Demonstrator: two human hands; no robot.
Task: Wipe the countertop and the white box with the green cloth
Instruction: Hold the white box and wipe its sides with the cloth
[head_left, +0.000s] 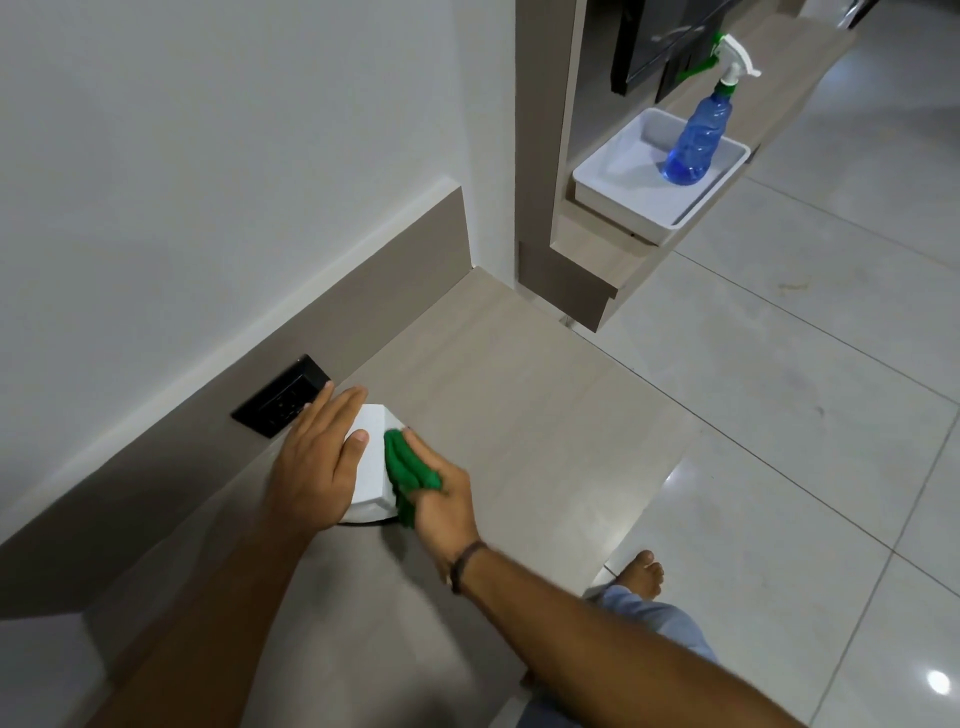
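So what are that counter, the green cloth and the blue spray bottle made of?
The countertop looks like matte wood-grain laminate, judging by its pale streaked pattern, though I can't be sure. The green cloth seems soft fabric, bunching into folds. The spray bottle looks like translucent blue plastic, light passing through it.

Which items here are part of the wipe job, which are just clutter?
In the job: green cloth, bunched in the right hand; white box, steadied by the left hand; countertop.

Lying about: blue spray bottle, white tray under it, black wall socket.
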